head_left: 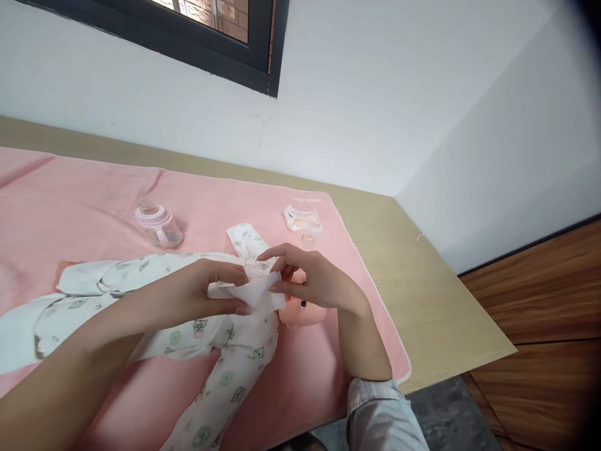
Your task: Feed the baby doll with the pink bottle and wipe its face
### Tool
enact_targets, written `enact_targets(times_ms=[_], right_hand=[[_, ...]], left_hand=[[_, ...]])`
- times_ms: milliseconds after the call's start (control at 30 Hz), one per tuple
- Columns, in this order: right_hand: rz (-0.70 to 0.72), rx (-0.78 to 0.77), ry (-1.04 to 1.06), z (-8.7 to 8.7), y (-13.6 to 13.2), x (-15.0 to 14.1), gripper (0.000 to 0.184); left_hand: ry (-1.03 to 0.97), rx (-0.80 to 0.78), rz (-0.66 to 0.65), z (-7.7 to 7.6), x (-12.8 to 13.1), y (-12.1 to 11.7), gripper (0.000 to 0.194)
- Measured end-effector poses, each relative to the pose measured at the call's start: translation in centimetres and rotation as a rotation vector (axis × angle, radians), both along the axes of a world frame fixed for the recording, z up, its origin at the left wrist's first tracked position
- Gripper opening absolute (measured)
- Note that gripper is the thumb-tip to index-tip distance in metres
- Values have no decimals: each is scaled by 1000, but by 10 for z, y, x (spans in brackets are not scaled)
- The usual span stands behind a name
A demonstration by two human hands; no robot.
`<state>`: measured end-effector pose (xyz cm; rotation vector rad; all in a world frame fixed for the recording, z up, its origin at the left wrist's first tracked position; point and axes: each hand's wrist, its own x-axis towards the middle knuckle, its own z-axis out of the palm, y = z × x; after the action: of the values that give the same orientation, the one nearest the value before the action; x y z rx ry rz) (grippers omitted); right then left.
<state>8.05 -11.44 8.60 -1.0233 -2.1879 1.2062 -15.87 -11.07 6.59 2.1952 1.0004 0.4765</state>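
A baby doll [295,314] in white printed baby clothes [181,335] lies on its back, its head to the right. Over its neck and upper chest, a thin white wipe or tissue [260,294] is stretched between my hands. My left hand [213,288] pinches the left side of this sheet between thumb and fingers. At the right edge, my right hand [310,275] grips it with thumb and fingers and covers part of the doll's face. One sleeve of the clothes reaches toward the back, the other toward the front edge.
A baby bottle [158,224] with handles lies tilted on the pink mat [310,388]. Behind the doll's head are a clear wipes packet [303,219] and a small clear round piece [308,240]. The wooden table [413,300] ends at the right near wooden panels [539,294].
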Motion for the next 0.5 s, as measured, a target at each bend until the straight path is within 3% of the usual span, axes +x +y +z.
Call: enact_targets(times_ms=[100,367,500], right_hand=[[-19,-19,27,-1,1,0,38],[-26,-60,155,-11,1,-12,59],[-22,-77,194,-13,0,-17,65]], left_hand=[[-59,-153,-106,2,-1,1,17],[-336,158,-118,-7,5,-7,15],[-375,206,-63,-9,8,-8,16]])
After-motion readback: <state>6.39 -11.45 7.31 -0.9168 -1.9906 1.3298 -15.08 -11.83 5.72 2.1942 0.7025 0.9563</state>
